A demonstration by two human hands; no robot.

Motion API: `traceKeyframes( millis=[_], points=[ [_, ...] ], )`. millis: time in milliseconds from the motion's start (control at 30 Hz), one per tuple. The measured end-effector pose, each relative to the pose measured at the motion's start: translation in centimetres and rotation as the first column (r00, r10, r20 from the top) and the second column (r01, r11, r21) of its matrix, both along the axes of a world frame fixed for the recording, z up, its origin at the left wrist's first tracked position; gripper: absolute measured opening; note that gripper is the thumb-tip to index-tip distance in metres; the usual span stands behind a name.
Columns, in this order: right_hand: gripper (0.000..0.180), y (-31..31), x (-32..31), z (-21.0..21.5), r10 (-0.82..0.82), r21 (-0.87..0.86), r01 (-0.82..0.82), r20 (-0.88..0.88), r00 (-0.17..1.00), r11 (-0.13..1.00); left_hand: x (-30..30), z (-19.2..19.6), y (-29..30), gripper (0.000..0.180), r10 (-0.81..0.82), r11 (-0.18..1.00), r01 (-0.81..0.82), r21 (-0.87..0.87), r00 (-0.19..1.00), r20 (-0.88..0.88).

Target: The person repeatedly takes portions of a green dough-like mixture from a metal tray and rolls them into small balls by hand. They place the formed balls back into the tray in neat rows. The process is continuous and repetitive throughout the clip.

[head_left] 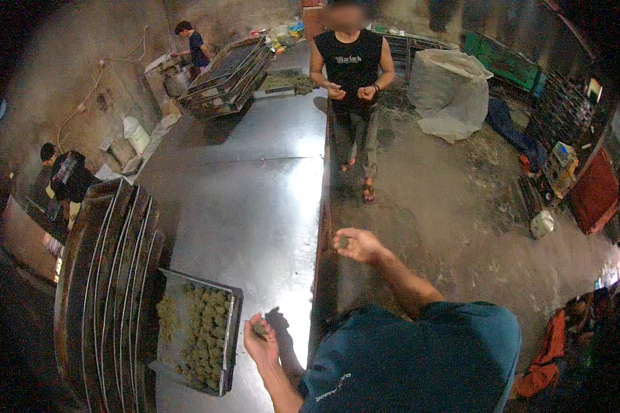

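Observation:
My left hand [260, 342] is raised over the edge of the metal table [207, 227], its fingers curled round a small greenish ball [260, 330]. Out to the right, beyond the table's side, my right hand [357, 245] closes on another small greenish ball [343, 241]. Beside my left hand lies a dark-rimmed tray [235, 330]. In it sit rows of rough, greenish, dough-like balls [207, 323] and, along its left side, a looser crumbly heap [167, 320]. What the balls are made of I cannot tell.
Large trays [107, 275] stand stacked at the left. More trays [227, 76] are piled at the table's far end, near a greenish mass [279, 84]. A person [351, 76] stands ahead; two others are at the left wall. A plastic-covered bulk [451, 89] stands right.

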State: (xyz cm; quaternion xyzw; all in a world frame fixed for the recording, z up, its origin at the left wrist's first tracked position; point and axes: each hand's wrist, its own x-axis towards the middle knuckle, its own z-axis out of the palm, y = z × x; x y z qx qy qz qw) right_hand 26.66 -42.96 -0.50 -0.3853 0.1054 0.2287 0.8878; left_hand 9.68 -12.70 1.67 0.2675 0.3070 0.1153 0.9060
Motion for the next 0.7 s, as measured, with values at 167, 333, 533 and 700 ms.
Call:
traceKeyframes(
  millis=[167,333,533,700],
  points=[
    [0.016,-6.2,3.1,-1.3,-0.416,0.319,0.44,-0.144,0.898,0.84,-0.1,-2.0,1.8,0.029,0.042,0.993,-0.009,-0.119,0.961,0.275],
    [0.03,-4.1,3.7,-2.9,-0.494,0.046,0.512,-0.2,0.846,0.858,0.2,-1.8,1.9,0.044,0.215,0.932,-0.166,-0.322,0.969,0.124],
    [0.032,0.0,1.2,-4.6,-0.329,-0.179,0.303,-0.133,0.935,0.936,-3.1,-3.7,3.9,0.049,0.145,0.971,-0.112,-0.212,0.979,0.145],
    [0.021,-1.3,2.7,-14.0,-0.142,0.177,0.148,-0.047,0.989,0.973,-8.3,-0.6,4.5,0.025,0.189,0.976,-0.188,-0.113,0.982,0.006]
  ],
)
